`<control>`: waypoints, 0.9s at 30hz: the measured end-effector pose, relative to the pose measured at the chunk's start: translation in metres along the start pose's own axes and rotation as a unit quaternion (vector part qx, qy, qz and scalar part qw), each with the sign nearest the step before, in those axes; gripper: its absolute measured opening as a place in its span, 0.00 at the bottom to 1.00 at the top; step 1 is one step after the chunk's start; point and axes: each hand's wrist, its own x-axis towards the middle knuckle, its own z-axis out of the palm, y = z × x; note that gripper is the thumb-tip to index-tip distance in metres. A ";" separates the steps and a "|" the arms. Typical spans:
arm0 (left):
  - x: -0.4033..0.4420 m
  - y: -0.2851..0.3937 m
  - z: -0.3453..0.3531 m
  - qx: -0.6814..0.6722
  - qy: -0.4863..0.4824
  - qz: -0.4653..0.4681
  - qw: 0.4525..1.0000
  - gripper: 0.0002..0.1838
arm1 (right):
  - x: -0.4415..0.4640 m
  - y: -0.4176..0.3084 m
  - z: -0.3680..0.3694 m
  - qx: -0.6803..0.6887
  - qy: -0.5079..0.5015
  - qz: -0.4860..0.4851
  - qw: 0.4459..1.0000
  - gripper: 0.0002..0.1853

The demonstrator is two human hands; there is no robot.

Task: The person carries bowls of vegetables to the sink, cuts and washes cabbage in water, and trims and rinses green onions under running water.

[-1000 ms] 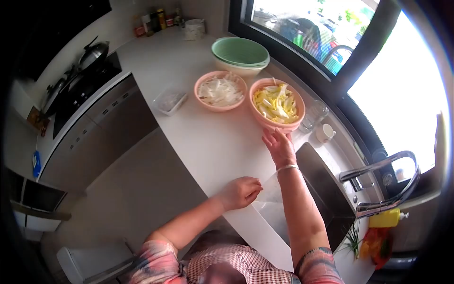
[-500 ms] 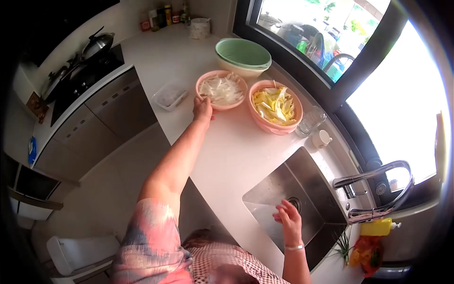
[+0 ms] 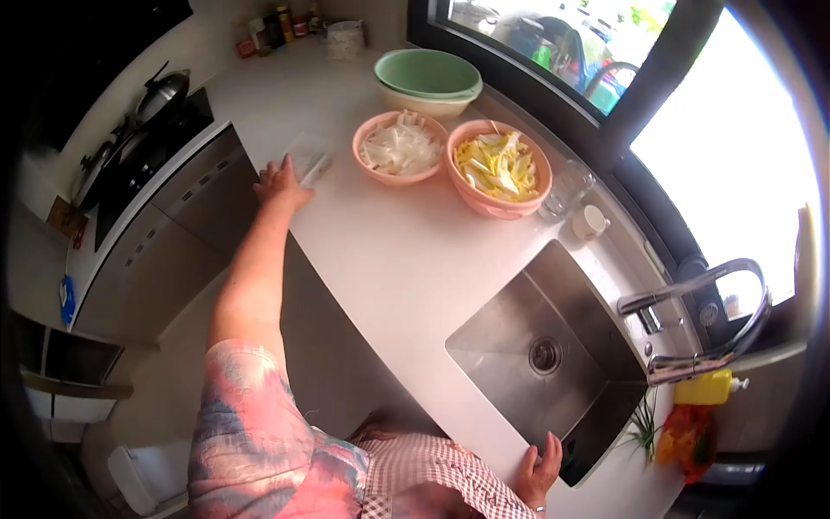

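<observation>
Lying near the counter edge: 1 clear plastic box, contents indistinct. Left hand: at the box's near side, fingers spread; whether gripping, cannot tell. Right hand: holding nothing visible, thumb and fingers apart, beside the sink. Hazard: a slack hold or outward push could send the box off the edge; a wide swing inward could strike neighbouring ware. Containers: 1 pink bowl, white shreds; 1 further pink bowl, yellow-and-white leaf strips; 1 green basin, nested in 1 cream basin.
</observation>
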 end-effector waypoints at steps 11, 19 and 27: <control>-0.035 0.064 -0.005 -0.014 -0.071 -0.040 0.997 0.56 | 0.006 -0.006 0.000 -0.048 -0.018 0.001 0.999 0.18; -0.081 0.033 0.078 -0.297 0.119 0.280 0.905 0.39 | 0.001 0.006 -0.018 0.055 0.078 0.005 0.995 0.22; -0.247 0.055 0.082 -0.089 -0.013 0.647 0.757 0.46 | -0.132 0.113 -0.066 -0.189 0.132 0.276 0.933 0.36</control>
